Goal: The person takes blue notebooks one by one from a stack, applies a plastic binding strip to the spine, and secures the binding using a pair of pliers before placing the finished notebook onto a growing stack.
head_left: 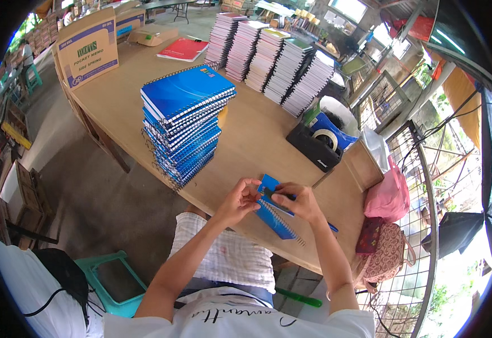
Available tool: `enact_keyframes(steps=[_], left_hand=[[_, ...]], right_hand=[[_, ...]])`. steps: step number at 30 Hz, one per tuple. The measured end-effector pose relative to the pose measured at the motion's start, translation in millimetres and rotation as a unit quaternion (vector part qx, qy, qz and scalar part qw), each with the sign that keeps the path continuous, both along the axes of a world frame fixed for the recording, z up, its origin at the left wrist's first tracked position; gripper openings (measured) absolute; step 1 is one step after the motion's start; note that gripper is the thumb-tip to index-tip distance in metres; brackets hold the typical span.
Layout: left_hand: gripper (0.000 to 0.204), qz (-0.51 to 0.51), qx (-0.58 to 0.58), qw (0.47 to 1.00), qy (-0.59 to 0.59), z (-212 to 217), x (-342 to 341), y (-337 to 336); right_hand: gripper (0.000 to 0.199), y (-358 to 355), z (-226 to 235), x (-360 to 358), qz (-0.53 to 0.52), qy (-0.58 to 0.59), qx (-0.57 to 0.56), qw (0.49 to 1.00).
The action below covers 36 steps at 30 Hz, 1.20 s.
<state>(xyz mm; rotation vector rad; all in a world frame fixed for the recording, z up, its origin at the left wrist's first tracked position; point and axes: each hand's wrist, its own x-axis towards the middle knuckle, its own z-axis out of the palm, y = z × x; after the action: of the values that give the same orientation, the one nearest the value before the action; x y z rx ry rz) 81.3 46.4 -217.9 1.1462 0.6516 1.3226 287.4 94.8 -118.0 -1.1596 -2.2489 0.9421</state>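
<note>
A small blue spiral notebook (274, 220) lies at the near edge of the table, its wire coil running along one side and sticking out past the near end. My left hand (238, 204) is at its left side, thumb and fingers bent together by the coil; what they pinch is too small to make out. Over the notebook's right part, my right hand (301, 201) is closed around a small dark tool (268, 193), mostly hidden by the fingers. To the left stands a tall stack of blue spiral notebooks (186, 96), coils facing alternate sides.
Behind the hands sits a black tape dispenser (313, 147) beside a blue container (339, 132). Several tall book stacks (248, 56) line the far side, near a red book (183, 49) and a cardboard box (88, 50). Pink bag (389, 194) and patterned bag (386, 248) hang at right.
</note>
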Motion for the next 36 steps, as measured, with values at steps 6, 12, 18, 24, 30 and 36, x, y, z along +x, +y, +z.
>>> enact_keyframes(steps=[6, 12, 18, 24, 30, 36], left_hand=[[0.072, 0.037, -0.004, 0.998, -0.044, 9, 4, -7], [0.078, 0.114, -0.025, 0.991, -0.061, 22, 7, -20], [0.079, 0.070, -0.010, 0.997, -0.040, 32, 13, -22], [0.082, 0.051, -0.014, 0.999, -0.004, 67, 14, -35], [0.084, 0.036, -0.014, 0.999, 0.014, 73, 9, -40], [0.089, 0.042, -0.010, 0.999, 0.029, 73, 6, -41]], right_hand=[[0.056, -3, -19, 56, -0.138, -0.082, 0.192, 0.968], [0.049, -102, -75, 126, -0.268, -0.312, 0.290, 0.864], [0.043, -86, -31, 109, -0.261, -0.036, 0.208, 0.942], [0.046, -72, 74, 24, 0.005, -0.235, 0.481, 0.845], [0.051, -58, 85, 12, 0.114, -0.285, 0.591, 0.746], [0.042, -58, 95, 9, 0.109, -0.275, 0.606, 0.739]])
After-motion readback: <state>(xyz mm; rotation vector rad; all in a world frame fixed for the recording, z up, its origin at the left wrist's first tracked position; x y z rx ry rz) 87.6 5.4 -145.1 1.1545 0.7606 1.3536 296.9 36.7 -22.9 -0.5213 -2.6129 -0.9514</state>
